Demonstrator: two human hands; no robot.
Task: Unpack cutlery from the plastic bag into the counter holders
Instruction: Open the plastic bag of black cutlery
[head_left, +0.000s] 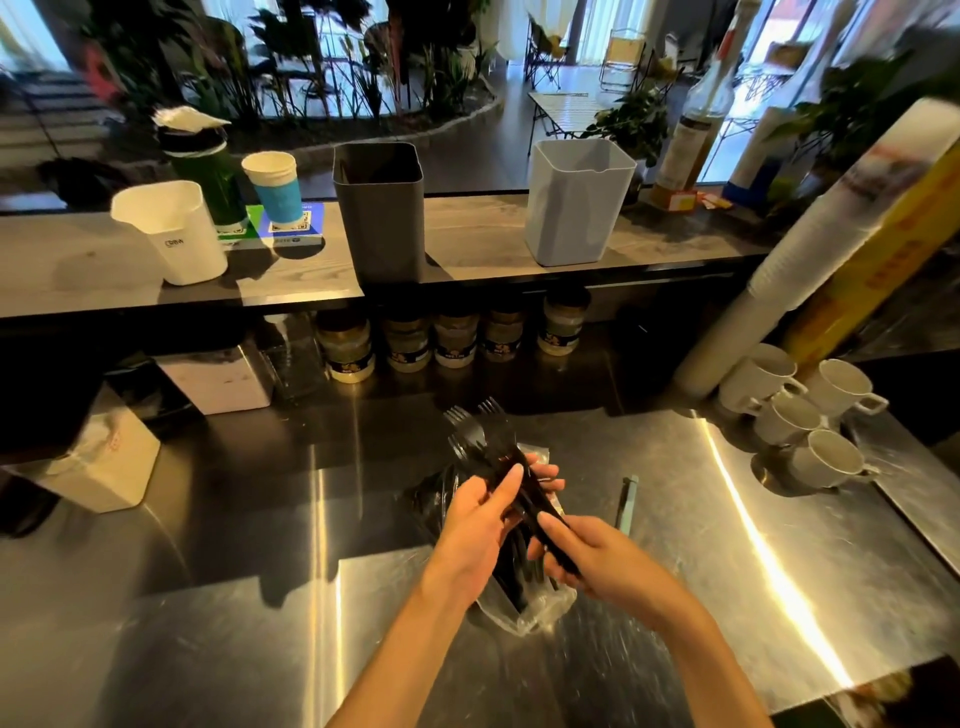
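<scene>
From the head view, the bundle of black plastic forks (501, 467) lies on a slant, tines up and away from the person, handle ends down toward the right hand (587, 553), so its long axis runs from that grip up past the left hand (480, 519) toward the raised desk. The left hand is curled round the middle of the bundle, thumb laid along it; the right hand pinches the handle ends, fingers clenched about them. Both grips grasp the forks, neither is released. Under and just behind the hands the clear plastic bag (530, 608) rests on the steel desk (208, 571), more dark cutlery inside (which kind I cannot tell). The dark grey holder (379, 213) stands well beyond the tines, up and a little left of the grips; the light grey holder (574, 202) stands up and a little right. Judging by this, the left hand is nearer the dark holder, and the tines already point roughly that way.
</scene>
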